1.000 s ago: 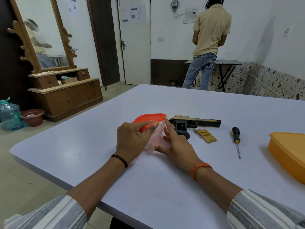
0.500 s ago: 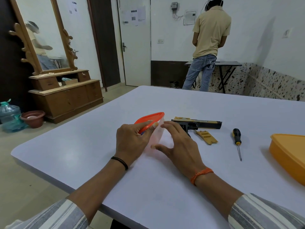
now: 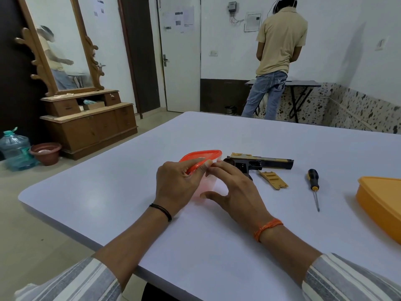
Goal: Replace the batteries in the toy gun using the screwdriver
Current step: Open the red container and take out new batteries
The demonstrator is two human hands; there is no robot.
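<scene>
Head view: left hand (image 3: 175, 185) gripping orange lid (image 3: 200, 157) of small clear container (image 3: 209, 181), right hand (image 3: 235, 192) spread loosely beside it, then toy gun (image 3: 260, 163), loose yellow battery cover (image 3: 273, 180), screwdriver (image 3: 313, 183), orange box (image 3: 382, 203) rightward across white table (image 3: 217, 246).

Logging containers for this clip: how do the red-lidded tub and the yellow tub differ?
The red-lidded tub is clear-walled and small; the yellow tub is opaque and larger. The left hand grips the red-lidded tub's lid, while the yellow tub sits untouched at the table's right edge. Both rest on the table.
</scene>
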